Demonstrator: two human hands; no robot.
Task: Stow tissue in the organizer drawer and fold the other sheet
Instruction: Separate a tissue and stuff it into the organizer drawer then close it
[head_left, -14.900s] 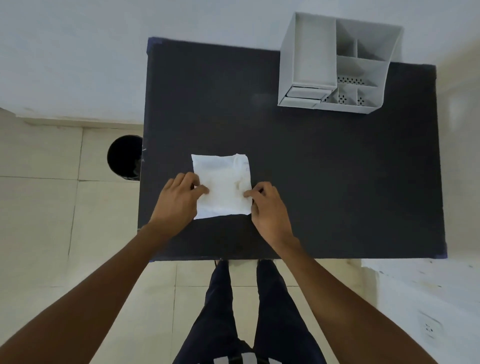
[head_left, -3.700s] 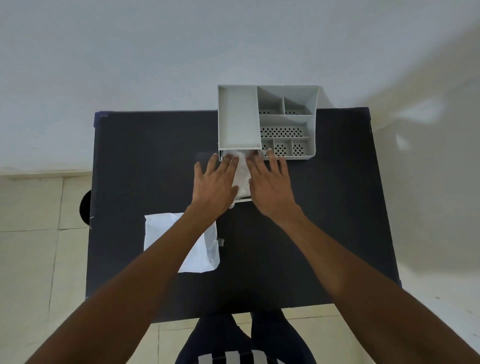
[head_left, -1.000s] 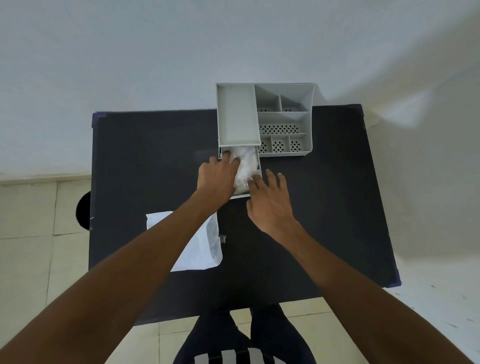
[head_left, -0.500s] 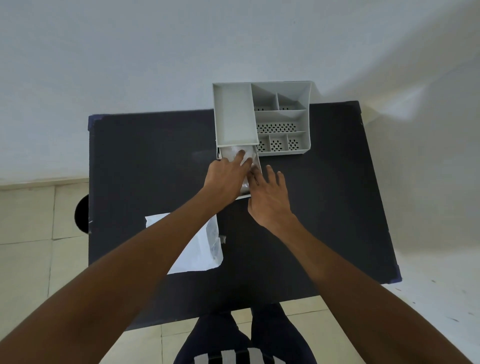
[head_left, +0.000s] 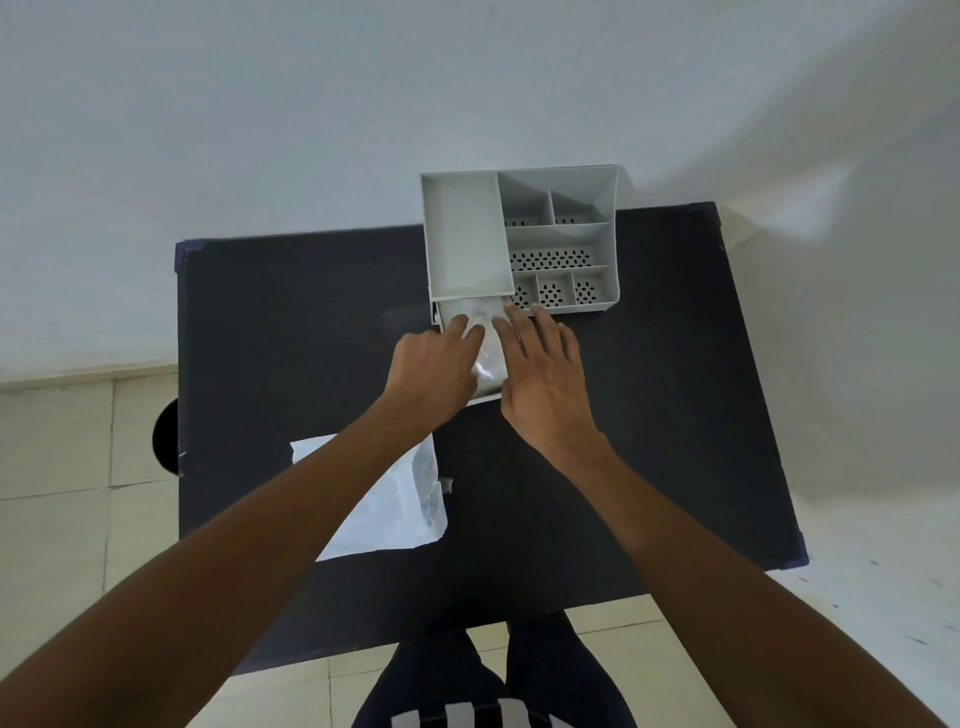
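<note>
Low in the frame, left of centre, a flat white tissue sheet (head_left: 387, 512) is lying on the black rectangular table (head_left: 649, 441), partly hidden under the left forearm. Above it, at centre, the left hand (head_left: 434, 371) and right hand (head_left: 543, 376) are pressing flat, fingers spread and gripping nothing, on a crumpled white tissue (head_left: 485, 345) sitting in the pulled-out drawer (head_left: 485, 397) of the grey plastic compartment organizer (head_left: 519, 241) standing at the table's far edge.
</note>
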